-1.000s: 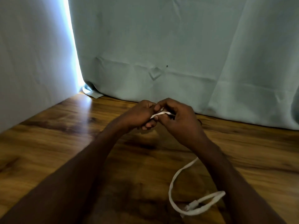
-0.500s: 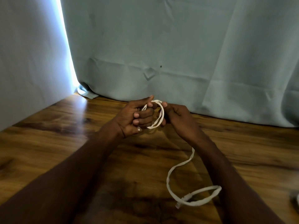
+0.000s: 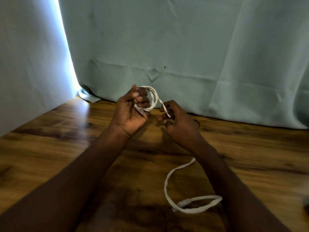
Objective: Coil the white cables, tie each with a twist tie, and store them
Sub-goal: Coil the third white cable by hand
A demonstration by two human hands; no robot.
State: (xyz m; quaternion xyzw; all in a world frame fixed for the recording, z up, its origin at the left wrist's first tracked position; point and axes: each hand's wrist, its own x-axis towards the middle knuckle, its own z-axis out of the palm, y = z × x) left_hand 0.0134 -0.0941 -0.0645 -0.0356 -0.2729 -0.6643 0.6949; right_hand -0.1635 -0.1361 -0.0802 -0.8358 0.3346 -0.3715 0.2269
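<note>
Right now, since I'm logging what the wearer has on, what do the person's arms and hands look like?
Both forearms are bare all the way to the frame's bottom edge, with no sleeves in view. The left hand and right hand wear no gloves, and no rings, watch or bracelet show.

Shown were 2 hands, left hand (image 3: 129, 113) and right hand (image 3: 179, 124); 1 white cable (image 3: 167, 181) with 1 visible plug (image 3: 184, 202); 1 wooden table (image 3: 50, 156); and 1 pale curtain (image 3: 167, 47) behind.
</note>
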